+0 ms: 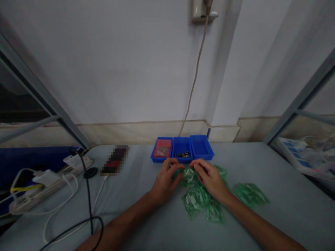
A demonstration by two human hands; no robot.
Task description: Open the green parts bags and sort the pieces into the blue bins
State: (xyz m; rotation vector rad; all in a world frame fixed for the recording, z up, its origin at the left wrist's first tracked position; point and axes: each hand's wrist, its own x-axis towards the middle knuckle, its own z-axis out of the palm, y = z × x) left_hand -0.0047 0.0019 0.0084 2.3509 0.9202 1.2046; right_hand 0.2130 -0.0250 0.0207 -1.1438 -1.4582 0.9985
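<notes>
My left hand [165, 182] and my right hand [212, 181] meet over a small green plastic bag [188, 177]. Fingers of both hands are pinched at its upper edge, one hand on each side. What lies inside the bag is too blurred to name. Below and beside my right hand lie more green plastic bags [195, 201], loosely piled, and another green bag [250, 194] rests to the right of my wrist. Just beyond my fingertips stands the middle blue bin [182, 142], holding small dark and shiny metal parts [183, 154].
A left blue bin [154, 153] holds a pink sheet and a small clear packet; a right blue bin [202, 148] adjoins the middle one. A pixelated phone-like object [115, 160], a power strip [28, 200] and looping cables [90, 195] occupy the table's left side. Metal frame bars flank the table.
</notes>
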